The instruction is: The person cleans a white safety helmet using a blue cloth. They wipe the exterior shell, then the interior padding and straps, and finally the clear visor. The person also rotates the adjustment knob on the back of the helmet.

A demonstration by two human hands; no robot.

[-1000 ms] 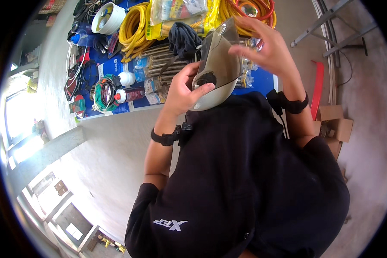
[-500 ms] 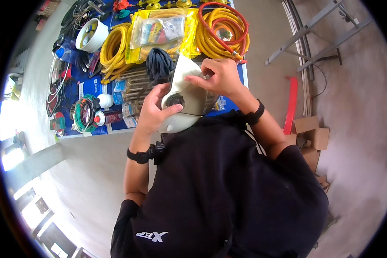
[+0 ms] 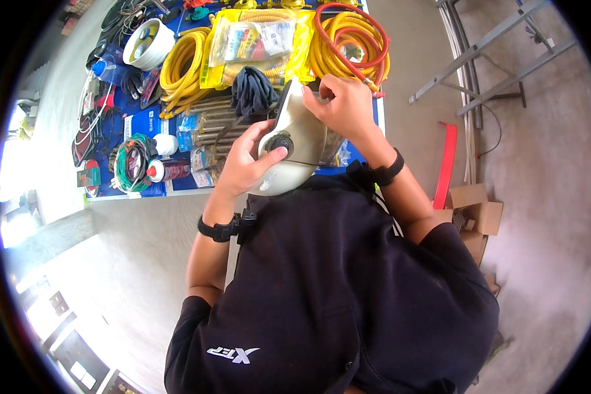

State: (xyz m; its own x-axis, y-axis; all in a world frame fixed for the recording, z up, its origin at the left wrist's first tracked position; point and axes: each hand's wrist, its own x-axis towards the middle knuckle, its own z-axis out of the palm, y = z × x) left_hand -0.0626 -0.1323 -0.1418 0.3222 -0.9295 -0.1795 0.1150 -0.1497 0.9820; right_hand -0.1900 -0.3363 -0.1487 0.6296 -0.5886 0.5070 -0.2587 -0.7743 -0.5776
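Left hand (image 3: 244,163) clamped on the left side of a white helmet (image 3: 287,180) with a see-through visor — thumb on the black round knob (image 3: 280,142), fingers round the back edge. Right hand (image 3: 345,108) at the helmet's upper right edge, fingers curled, thumb against or just beside it; can't tell if it actually pinches. Helmet is held tilted, close to the chest, over the near edge of the table (image 3: 177,193). Black straps on both wrists, black short-sleeved top on the person.

Just beyond the helmet: dark crumpled cloth (image 3: 252,92), then bagged ribbed metal hoses (image 3: 220,125) to its left. Farther back, a yellow packet (image 3: 303,38) with a clear bag on top, between two yellow hose coils; a red hose (image 3: 385,41) loops over the right coil.

Left part of the table — white bowl (image 3: 165,50), green cable coil (image 3: 121,165), white rounded item (image 3: 166,144), red can (image 3: 175,170) lying on its side. Off the table to the right: metal frame (image 3: 476,55) with slanted legs, red strip (image 3: 446,164), open cardboard box (image 3: 489,217) on the floor.
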